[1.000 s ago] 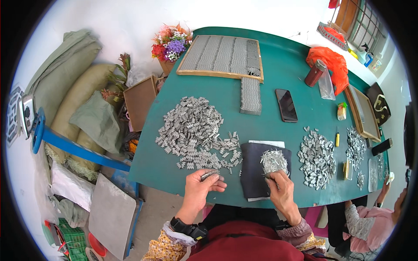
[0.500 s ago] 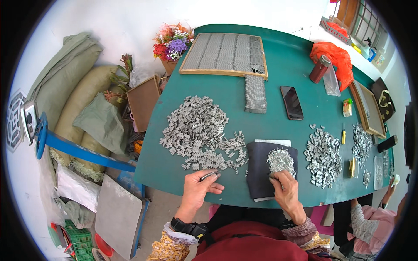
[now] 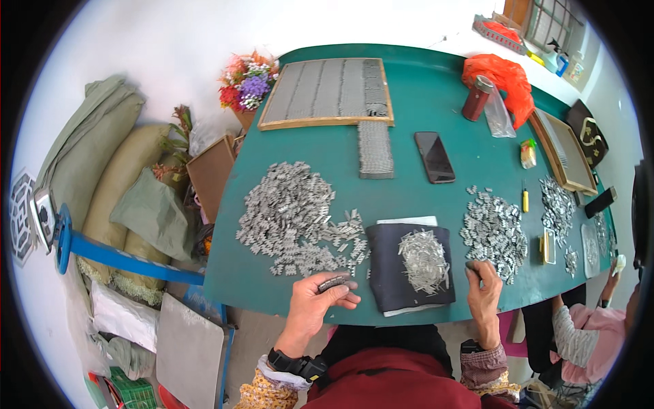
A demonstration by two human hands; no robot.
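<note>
A small stack of grey metal pieces (image 3: 334, 282) is pinched in the left hand (image 3: 319, 303) at the near table edge (image 3: 272, 300). The right hand (image 3: 485, 292) is curled beside the dark cloth (image 3: 388, 273); its grip cannot be told.

Green table (image 3: 422, 116), metal-piece heaps (image 3: 289, 215), framed board (image 3: 327, 92), phone (image 3: 434, 157), dark cloth (image 3: 388, 273)

phone (image 3: 434, 157): dark blank screen, flat, far centre of table
small packet (image 3: 527, 153): yellow-green, far right, beside orange bag (image 3: 503, 75)
</note>
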